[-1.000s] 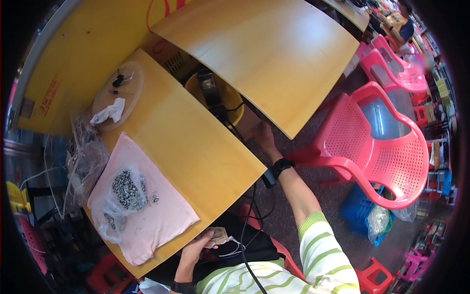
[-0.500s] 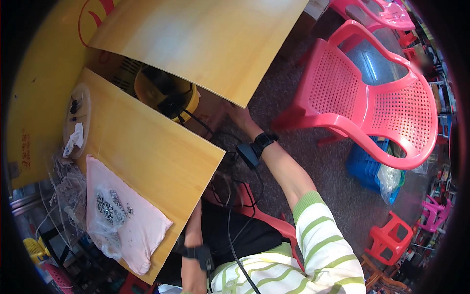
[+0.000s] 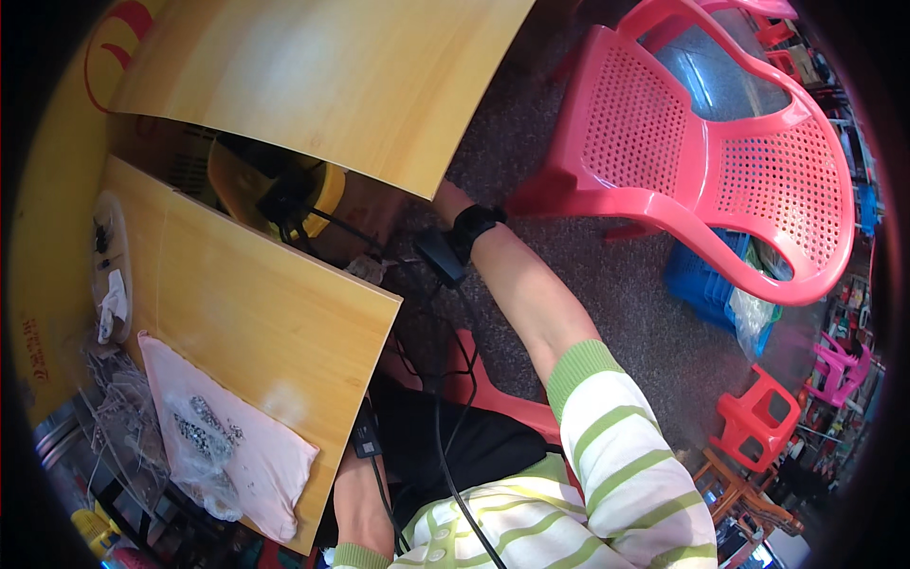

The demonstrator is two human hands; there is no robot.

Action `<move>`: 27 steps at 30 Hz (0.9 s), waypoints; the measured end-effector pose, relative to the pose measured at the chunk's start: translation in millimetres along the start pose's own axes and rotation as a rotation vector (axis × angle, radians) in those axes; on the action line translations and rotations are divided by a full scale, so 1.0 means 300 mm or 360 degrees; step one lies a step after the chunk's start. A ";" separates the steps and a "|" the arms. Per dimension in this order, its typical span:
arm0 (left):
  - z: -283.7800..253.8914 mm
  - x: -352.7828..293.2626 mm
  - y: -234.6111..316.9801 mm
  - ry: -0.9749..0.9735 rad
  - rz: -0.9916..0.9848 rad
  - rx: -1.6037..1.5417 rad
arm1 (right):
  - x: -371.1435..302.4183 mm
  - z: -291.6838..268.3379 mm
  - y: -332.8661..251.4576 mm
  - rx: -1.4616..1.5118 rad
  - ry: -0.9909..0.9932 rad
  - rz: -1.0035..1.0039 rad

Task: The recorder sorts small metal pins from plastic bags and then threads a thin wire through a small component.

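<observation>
The round yellow plastic bucket sits low at ten o'clock from the centre of view, in the gap between two tabletops, with black electrical gear in it. Beside the gap's near edge, towards nine o'clock, is a pale crumpled bundle, too small to identify. The right hand, at twelve o'clock, shows only a sliver beyond its black wrist strap; the far yellow-brown wooden tabletop hides the rest, so I cannot tell how open it is or whether it has hold of anything. The left forearm lies at seven o'clock; the left hand is out of sight by the edge of the near yellow-brown wooden tabletop, its opening and hold equally unknown.

The step in hand looks like a low reach under the far tabletop's corner. Bringing that hand back would call for clearing the corner and the looping black cable at six o'clock.

Further out, a pale pink cloth lies between seven and eight o'clock, bearing a clear plastic bag of dark, silvery bits. A pink perforated plastic armchair stands at two, a blue plastic crate at three.
</observation>
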State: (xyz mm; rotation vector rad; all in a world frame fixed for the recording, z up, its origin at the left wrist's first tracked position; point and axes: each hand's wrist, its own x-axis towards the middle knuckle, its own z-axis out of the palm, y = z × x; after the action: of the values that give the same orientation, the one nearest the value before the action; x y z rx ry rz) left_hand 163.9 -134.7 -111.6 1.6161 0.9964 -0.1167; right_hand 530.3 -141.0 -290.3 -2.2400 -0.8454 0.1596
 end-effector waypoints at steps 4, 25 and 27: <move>-0.008 0.080 -0.057 0.0107 0.0077 -0.0051 | -0.062 -0.110 -0.125 0.0285 -0.0034 0.0113; -0.042 -0.102 0.212 -0.0317 -0.0085 -0.0596 | -0.429 -0.707 -0.573 0.0674 -0.0242 0.0388; -0.123 -0.203 0.245 -0.0482 -0.0055 -0.0696 | -0.472 -0.700 -0.655 0.0663 -0.0495 0.0443</move>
State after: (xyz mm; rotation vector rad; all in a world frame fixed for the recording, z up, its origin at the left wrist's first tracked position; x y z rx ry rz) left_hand 157.3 -133.3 -9.4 1.1419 0.7518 -0.1504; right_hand 389.5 -249.8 -23.6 -1.9475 -0.5835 0.7603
